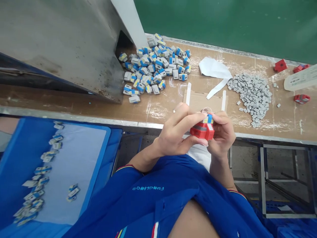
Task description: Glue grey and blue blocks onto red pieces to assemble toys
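Note:
A red block (201, 131) with a grey band is held between my hands, just in front of the bench edge. On its far side sits a small blue, yellow and white piece (208, 119). My left hand (179, 130) is closed round the red block from the left, its thumb along the near side and its index finger at the small piece. From the right, my right hand (222, 132) grips the same pair, thumb and fingertips against the small piece. A thin loop (206, 109) shows just beyond the fingertips.
Grey-blue pieces (156, 66) are heaped at the bench's back left, small grey parts (256, 96) at the right. White cloth (215, 68) lies between. More red blocks (280, 65) and a translucent container (300, 78) are far right. A blue tray (71, 172) holds pieces lower left.

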Motion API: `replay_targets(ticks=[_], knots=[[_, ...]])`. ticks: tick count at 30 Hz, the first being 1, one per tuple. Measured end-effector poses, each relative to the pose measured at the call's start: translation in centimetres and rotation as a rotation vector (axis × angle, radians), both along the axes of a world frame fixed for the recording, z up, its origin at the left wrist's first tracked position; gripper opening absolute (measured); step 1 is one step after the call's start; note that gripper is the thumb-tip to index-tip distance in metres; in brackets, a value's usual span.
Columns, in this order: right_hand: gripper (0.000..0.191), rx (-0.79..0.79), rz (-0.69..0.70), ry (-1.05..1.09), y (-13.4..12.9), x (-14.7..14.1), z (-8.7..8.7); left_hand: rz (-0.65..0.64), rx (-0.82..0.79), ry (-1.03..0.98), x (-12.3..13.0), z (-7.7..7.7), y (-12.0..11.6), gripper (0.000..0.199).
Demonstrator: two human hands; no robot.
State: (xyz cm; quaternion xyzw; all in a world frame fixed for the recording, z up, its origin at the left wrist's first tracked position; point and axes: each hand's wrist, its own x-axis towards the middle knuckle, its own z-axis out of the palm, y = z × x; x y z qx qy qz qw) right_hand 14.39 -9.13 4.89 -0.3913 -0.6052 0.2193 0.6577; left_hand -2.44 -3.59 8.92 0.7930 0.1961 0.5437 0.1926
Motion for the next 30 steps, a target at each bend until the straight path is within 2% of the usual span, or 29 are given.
replay_targets(ticks=[5, 14, 30], knots=[[0.056, -0.004, -0.008, 0.02, 0.0, 0.2, 0.5, 0.004, 0.006, 0.038, 0.5, 0.5, -0.5, 0.051], [0.053, 0.057, -0.035, -0.058, 0.4, 0.2, 1.0, -0.003, -0.015, 0.003, 0.4, 0.3, -1.0, 0.05], [0.053, 0.035, 0.004, -0.095, 1.0, 0.5, -0.9, -0.038, -0.013, -0.046, -0.2, -1.0, 0.5, 0.054]])
